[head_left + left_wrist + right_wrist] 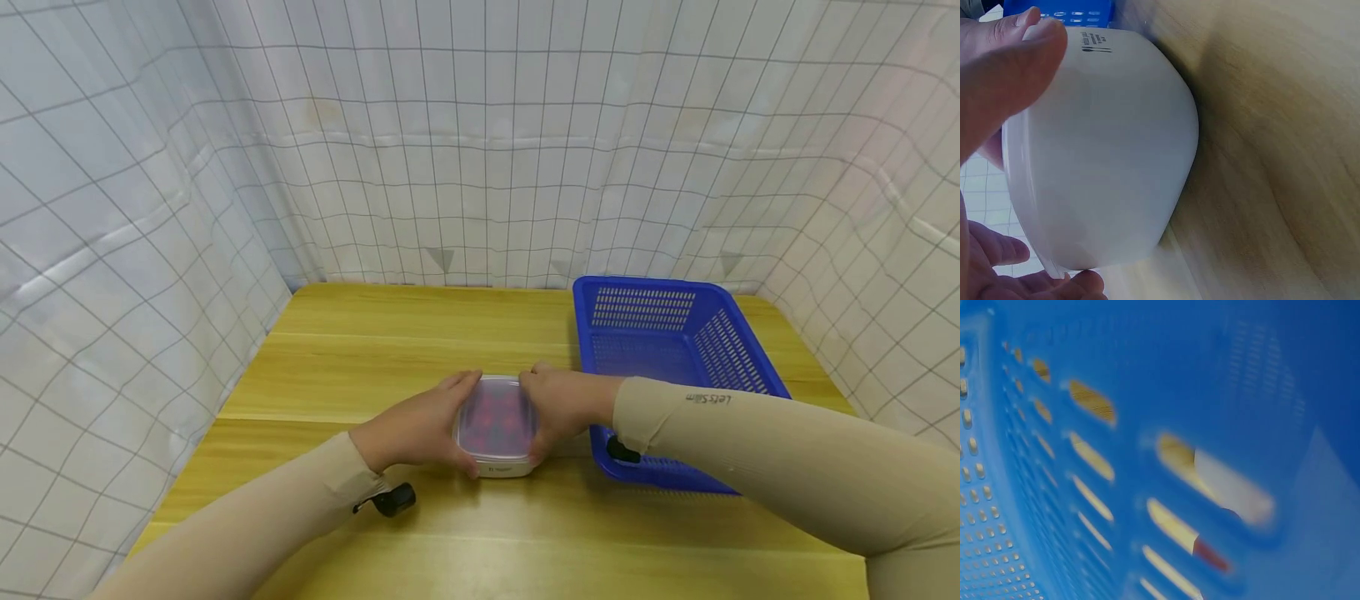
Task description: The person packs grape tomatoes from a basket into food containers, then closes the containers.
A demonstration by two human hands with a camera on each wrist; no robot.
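Observation:
A white food container [504, 469] with a translucent lid [495, 417] sits on the table between both hands; red shapes show through the lid. My left hand [427, 427] grips its left side, thumb at the near corner and fingers toward the far corner. On the opposite side, my right hand [564, 403] holds the right edge of the container. In the left wrist view, the white container [1110, 144] shows its smooth wall with small dark print, the thumb lying along the lid rim. The basket wall mostly hides the right hand in the right wrist view.
A blue plastic basket [637, 354] with slotted walls stands at the right, under the right forearm. Its slotted wall [1129, 469] fills the right wrist view. White grid-patterned curtains [480, 150] enclose the wooden table [360, 350] at the back and sides.

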